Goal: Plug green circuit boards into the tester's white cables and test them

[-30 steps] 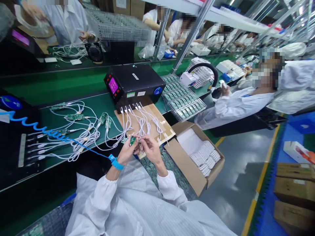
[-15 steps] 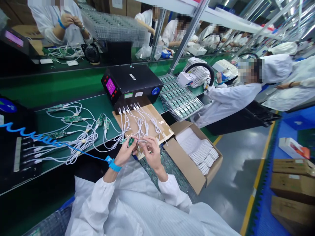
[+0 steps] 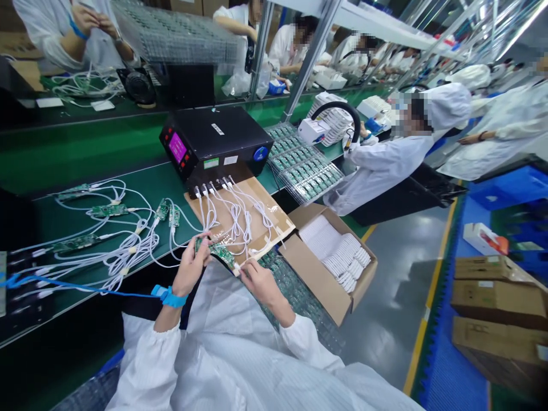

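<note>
My left hand [image 3: 190, 267] wears a blue wrist strap [image 3: 170, 295] and is closed on a green circuit board [image 3: 221, 252]. The board slants down toward my right hand [image 3: 260, 281], whose fingers pinch a small white cable plug [image 3: 238, 266] at the board's near right end. Whether the plug is fully seated cannot be made out. Below and behind the board lies a brown cardboard sheet [image 3: 257, 197] with white cables [image 3: 235, 220] looped on it. These cables run from the front of a black test box [image 3: 218, 142] with a lit purple screen.
Several wired boards [image 3: 109, 210] and a white cable bundle [image 3: 128, 251] lie on the green bench at left. An open carton [image 3: 295, 260] of white packs stands right of my hands. Trays of boards [image 3: 299, 168] sit beyond. A co-worker [image 3: 385, 160] sits at right.
My hands have moved apart, and the board now shows stretched between them. My right hand has shifted down, pinching a plug at the board's end. The whole view has shifted slightly.
</note>
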Available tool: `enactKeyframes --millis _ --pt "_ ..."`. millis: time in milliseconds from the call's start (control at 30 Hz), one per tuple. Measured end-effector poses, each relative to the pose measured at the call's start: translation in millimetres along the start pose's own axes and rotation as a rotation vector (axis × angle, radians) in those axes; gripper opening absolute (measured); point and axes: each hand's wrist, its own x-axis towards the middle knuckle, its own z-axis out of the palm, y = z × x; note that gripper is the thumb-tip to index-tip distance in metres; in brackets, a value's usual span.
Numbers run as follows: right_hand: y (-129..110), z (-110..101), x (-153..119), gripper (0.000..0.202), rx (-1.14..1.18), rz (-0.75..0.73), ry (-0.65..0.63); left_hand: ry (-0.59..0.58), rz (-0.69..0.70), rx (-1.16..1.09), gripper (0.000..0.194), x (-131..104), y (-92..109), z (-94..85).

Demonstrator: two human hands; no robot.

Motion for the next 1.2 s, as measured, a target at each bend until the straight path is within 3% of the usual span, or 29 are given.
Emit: enactKeyframes --millis 133,267,467,733,1200 --pt "13.4 -13.1 -1.6 0.019 -0.120 -0.007 -0.091 0.008 0.018 -0.185 0.040 3.0 7.9 -7.1" --pt "23.5 -14.9 -4.7 0.018 -0.077 0.031 -0.125 0.012 0.066 -0.058 0.041 1.0 6.1 -6.8" --pt "39.7 -16.9 1.2 0.032 0.083 0.232 0.113 -0.088 0.143 0.143 0.052 7.1 -5.5 13.6" --pt "49.0 -18.6 23.1 0.029 0.087 0.149 0.192 -0.096 0.046 0.049 0.054 27.1 -25.0 48.1" --pt "43.8 -28.1 31.5 0.032 0.115 0.100 0.229 -0.101 0.006 0.026 0.055 27.8 -24.0 50.2"
